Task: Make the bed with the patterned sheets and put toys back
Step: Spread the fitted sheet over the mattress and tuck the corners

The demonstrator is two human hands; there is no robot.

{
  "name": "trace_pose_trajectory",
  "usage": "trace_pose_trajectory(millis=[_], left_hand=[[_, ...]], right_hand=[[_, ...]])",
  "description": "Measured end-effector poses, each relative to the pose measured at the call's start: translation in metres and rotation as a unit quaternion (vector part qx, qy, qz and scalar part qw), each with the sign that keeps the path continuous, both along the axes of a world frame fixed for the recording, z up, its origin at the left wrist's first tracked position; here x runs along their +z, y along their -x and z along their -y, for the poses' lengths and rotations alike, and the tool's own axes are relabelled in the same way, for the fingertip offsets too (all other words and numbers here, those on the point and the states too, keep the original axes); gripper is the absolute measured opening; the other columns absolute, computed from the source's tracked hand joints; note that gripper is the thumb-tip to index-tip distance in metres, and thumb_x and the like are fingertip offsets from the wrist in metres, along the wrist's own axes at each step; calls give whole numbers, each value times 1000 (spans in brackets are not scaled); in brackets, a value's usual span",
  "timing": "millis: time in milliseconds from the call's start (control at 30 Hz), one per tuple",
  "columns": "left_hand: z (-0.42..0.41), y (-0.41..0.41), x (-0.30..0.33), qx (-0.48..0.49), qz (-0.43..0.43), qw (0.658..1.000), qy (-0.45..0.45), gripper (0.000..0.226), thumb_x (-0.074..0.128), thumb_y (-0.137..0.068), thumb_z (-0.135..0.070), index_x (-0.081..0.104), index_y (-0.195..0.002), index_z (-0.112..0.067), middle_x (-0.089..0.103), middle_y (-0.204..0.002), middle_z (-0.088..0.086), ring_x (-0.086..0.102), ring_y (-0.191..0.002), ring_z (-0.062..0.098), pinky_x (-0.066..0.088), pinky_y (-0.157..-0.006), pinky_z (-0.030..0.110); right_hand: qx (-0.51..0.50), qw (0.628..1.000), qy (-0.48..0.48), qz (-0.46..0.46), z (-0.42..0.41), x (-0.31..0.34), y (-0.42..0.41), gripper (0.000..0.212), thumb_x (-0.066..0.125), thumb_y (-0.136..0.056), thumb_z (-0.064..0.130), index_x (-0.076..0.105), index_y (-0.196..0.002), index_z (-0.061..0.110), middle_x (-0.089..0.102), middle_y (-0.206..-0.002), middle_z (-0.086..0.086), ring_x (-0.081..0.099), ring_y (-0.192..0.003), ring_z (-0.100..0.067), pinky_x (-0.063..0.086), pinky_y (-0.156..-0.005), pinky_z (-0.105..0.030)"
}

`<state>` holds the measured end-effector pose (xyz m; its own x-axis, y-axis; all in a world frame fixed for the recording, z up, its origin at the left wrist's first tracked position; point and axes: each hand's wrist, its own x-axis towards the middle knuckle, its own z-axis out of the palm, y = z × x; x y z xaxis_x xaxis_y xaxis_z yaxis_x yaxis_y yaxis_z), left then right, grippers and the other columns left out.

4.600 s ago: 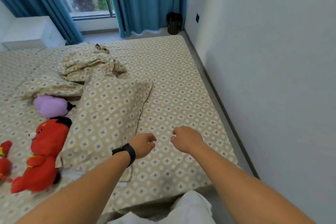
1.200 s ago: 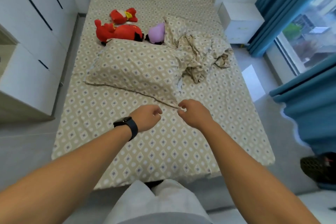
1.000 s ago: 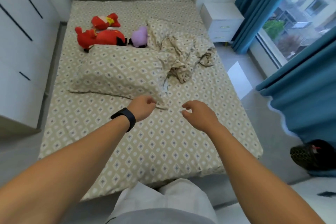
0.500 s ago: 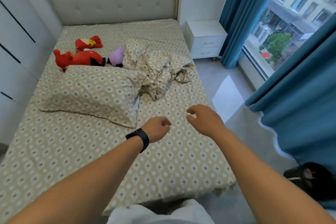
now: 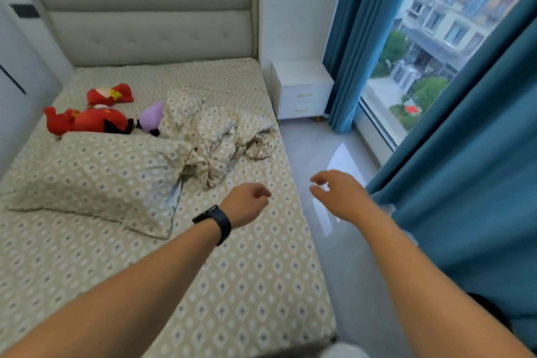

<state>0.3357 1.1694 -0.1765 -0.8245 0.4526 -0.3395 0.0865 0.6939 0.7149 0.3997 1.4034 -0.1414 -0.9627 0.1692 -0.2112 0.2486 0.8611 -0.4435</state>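
Sheet, pillow, crumpled duvet: beige, white-and-grey diamond print. Two plush toys red, one purple. Curtains teal. Nightstand white. Watch black.

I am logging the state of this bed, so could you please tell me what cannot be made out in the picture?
All in the head view:
- Purple toy: mostly hidden behind the crumpled sheet.
- Larger red toy: lower edge hidden by the pillow; face unreadable.
- Smaller red toy: too small to identify.
- Left hand: fingers curl away, palm unseen.
- Dark object by the curtain: mostly covered by the right arm.
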Motion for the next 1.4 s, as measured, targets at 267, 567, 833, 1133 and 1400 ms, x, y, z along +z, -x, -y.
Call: trace_pose_trajectory(millis=[267,567,833,1133,1400], left_hand=[[-145,-9,-14,128,15,992,-2,26,52,-101,-23,69,-120,-23,66,-123,-2,61,-106,14,46,-79,24],[-258,-8,3,161,-6,987,-17,28,53,-99,-25,69,-123,-23,67,-125,-4,59,-103,9,44,-85,22],[-313,32,-15,207,4,978,-27,25,54,-99,-24,70,-119,-23,66,-120,-5,60,-106,12,44,-90,24],[-403,163,-24,305,-2,952,15,25,53,-99,-23,69,-119,-20,66,-123,-1,59,-105,14,45,-87,27],[-467,278,21,313,-38,948,36,27,54,-98,-25,69,-118,-17,68,-120,2,63,-106,20,50,-89,31]], right_hand=[[103,994,37,9,-137,-3,25,37,53,-100,43,60,-134,29,59,-134,9,55,-121,-13,47,-101,-34],[154,987,38,-39,-229,14,68,36,52,-100,44,60,-132,30,60,-132,8,54,-121,-14,48,-99,-36],[193,981,18,-9,-282,-8,113,35,52,-101,42,61,-132,30,60,-132,9,53,-122,-14,47,-99,-35],[287,958,-3,0,-363,-29,268,36,51,-100,42,62,-132,30,60,-132,8,53,-121,-17,47,-95,-36],[231,970,17,-72,-403,4,404,35,48,-98,35,64,-128,24,62,-129,1,57,-116,-22,50,-85,-37]])
